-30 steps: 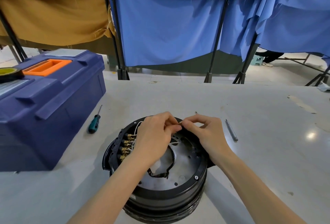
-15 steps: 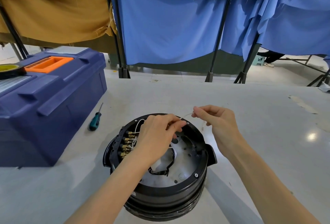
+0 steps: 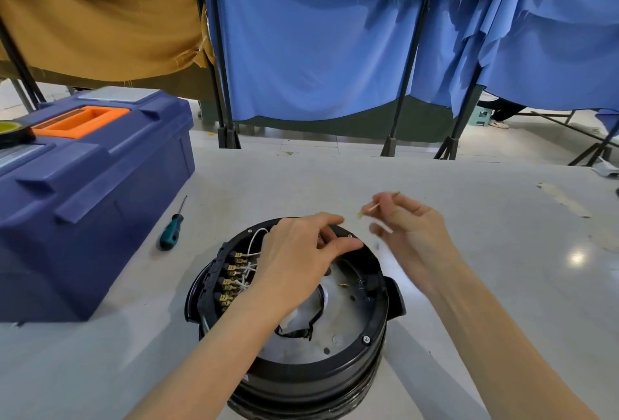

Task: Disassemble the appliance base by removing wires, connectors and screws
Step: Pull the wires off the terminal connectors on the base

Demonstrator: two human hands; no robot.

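The black round appliance base (image 3: 366,341) stands on the grey table (image 3: 502,285) with its inside facing up. A row of brass connectors with white wires (image 3: 234,272) lines its inner left wall. My left hand (image 3: 298,255) lies over the far rim, fingers loosely curled, with nothing visible in them. My right hand (image 3: 415,228) is blurred, up and right of the far rim. Between thumb and forefinger it pinches a thin wire piece (image 3: 368,208) with a brass end.
A large blue toolbox (image 3: 93,192) with an orange tray stands on the left, a tape roll (image 3: 13,133) on its lid. A green-handled screwdriver (image 3: 171,230) lies between toolbox and base. Blue and tan curtains on black stands hang behind the table.
My right hand has pulled the thin wire away from the base, up and to the right. My left hand has let go of it and stays over the far rim.
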